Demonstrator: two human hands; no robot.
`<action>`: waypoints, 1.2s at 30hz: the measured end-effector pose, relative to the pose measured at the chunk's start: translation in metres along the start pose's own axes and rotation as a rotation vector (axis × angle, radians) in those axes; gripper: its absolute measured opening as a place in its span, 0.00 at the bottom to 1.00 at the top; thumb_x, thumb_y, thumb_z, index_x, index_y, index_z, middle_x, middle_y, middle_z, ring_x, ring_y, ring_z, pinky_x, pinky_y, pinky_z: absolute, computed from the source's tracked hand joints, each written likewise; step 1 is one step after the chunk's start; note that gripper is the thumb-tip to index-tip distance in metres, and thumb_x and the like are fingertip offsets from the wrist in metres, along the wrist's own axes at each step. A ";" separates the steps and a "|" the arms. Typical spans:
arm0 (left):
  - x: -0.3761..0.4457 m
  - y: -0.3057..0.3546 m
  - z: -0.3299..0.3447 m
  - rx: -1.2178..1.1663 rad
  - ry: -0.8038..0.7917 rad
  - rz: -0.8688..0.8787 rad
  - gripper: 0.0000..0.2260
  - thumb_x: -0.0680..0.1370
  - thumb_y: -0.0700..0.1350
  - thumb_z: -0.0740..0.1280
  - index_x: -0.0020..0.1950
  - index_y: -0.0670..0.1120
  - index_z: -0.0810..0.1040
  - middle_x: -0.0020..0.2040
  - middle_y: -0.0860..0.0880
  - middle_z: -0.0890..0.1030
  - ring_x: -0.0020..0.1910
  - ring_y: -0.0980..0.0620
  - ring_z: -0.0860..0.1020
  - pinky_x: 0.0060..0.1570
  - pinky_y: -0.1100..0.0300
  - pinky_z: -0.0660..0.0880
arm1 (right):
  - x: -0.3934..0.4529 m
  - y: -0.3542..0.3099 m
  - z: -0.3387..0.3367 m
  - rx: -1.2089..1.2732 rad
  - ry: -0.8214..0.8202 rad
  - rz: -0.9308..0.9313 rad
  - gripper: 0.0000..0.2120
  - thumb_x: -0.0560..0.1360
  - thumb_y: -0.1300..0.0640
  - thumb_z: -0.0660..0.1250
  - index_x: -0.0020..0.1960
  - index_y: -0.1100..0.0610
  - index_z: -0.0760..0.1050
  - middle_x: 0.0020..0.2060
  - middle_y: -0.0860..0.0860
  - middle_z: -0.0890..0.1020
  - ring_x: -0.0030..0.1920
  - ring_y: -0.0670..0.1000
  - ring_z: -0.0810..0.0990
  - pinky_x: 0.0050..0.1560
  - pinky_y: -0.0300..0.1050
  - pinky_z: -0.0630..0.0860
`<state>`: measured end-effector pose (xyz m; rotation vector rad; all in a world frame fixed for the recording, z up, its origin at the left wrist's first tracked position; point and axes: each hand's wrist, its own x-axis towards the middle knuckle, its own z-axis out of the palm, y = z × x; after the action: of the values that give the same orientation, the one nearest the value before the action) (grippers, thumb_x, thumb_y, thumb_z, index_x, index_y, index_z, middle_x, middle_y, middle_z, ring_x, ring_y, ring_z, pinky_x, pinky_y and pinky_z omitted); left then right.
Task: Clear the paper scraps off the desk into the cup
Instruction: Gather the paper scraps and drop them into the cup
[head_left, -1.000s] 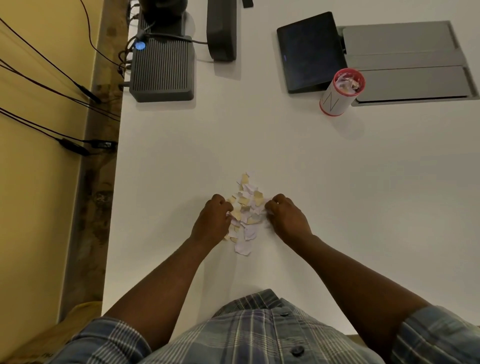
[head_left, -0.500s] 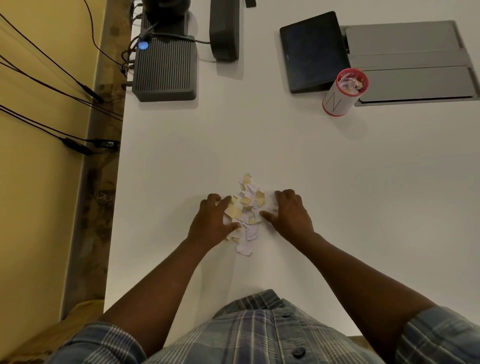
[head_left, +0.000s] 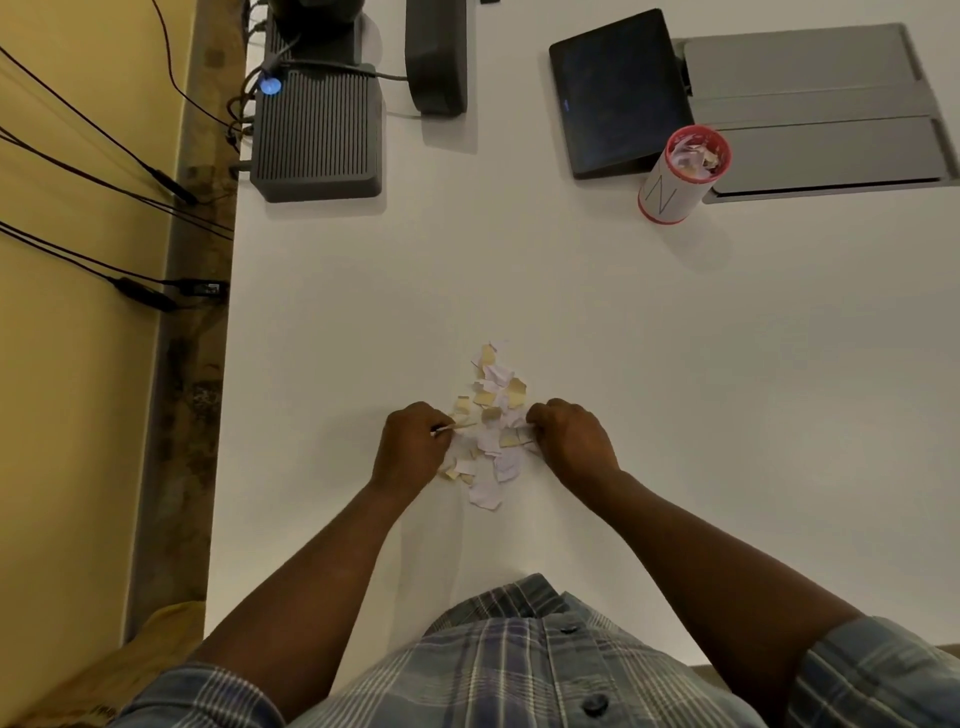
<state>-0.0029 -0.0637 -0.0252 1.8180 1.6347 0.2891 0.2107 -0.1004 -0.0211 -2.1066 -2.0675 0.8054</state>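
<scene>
A small heap of white and yellow paper scraps (head_left: 493, 415) lies on the white desk (head_left: 675, 389) in front of me. My left hand (head_left: 410, 447) sits at the heap's left side with its fingers curled, pinching a few scraps. My right hand (head_left: 569, 436) sits at the right side, fingers curled round scraps at the heap's edge. A white cup with a red rim (head_left: 680, 176) stands far off at the upper right, upright, with scraps inside it.
A dark ribbed box (head_left: 317, 135) with cables stands at the back left by the desk's left edge. A dark stand (head_left: 436, 57), a black tablet (head_left: 618, 93) and a grey panel (head_left: 821, 109) line the back. Beyond the left edge run cables (head_left: 104, 182).
Both hands spread their fingers over the heap half a second ago and have now curled them again, closing on scraps at each side. The heap is pressed a little narrower.
</scene>
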 end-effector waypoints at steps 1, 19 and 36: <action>0.001 -0.001 -0.004 -0.039 0.026 -0.041 0.04 0.72 0.40 0.74 0.43 0.40 0.84 0.41 0.44 0.84 0.40 0.50 0.81 0.38 0.68 0.71 | 0.001 0.002 -0.005 0.081 0.020 0.035 0.09 0.76 0.64 0.62 0.51 0.60 0.80 0.43 0.57 0.82 0.42 0.58 0.79 0.40 0.47 0.74; 0.121 0.125 -0.036 -0.386 0.045 0.017 0.03 0.70 0.45 0.75 0.42 0.48 0.84 0.33 0.54 0.82 0.35 0.58 0.82 0.39 0.67 0.78 | 0.052 0.055 -0.126 0.888 0.311 0.368 0.05 0.69 0.60 0.73 0.40 0.50 0.83 0.35 0.50 0.86 0.40 0.53 0.85 0.53 0.55 0.81; 0.243 0.265 -0.004 -0.311 0.081 0.194 0.04 0.72 0.43 0.73 0.43 0.42 0.85 0.37 0.45 0.84 0.37 0.47 0.82 0.40 0.60 0.78 | 0.193 0.157 -0.241 0.130 0.674 0.222 0.10 0.75 0.58 0.64 0.46 0.60 0.83 0.41 0.55 0.85 0.38 0.51 0.81 0.37 0.28 0.67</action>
<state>0.2532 0.1690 0.0736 1.7420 1.3764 0.6727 0.4436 0.1420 0.0618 -2.1520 -1.4153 0.1794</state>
